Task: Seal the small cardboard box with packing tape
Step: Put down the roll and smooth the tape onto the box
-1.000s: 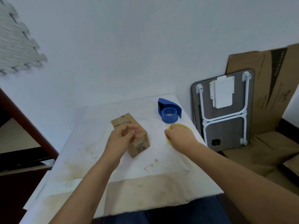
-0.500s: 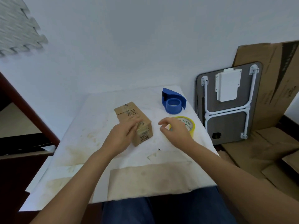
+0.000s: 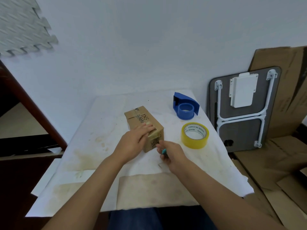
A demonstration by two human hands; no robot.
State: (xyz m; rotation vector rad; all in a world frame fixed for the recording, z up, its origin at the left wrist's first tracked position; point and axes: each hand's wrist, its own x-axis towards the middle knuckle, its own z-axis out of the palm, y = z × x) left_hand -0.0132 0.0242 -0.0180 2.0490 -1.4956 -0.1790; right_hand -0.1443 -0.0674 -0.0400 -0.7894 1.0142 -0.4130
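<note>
The small cardboard box lies on the white table, with tape across its top. My left hand rests flat on the box's near end, fingers pressing the tape down over the edge. Just in front of the box, my right hand is closed around a small teal object, which the fingers mostly hide. A yellow roll of packing tape lies flat to the right of the box, apart from both hands.
A blue tape dispenser stands behind the yellow roll. A folded grey table and flattened cardboard lean at the right. A brown paper sheet covers the table's near edge.
My right hand let go of the yellow roll, moved left to the box's near end, and now holds a small teal object. My left hand slid to the box's near top edge.
</note>
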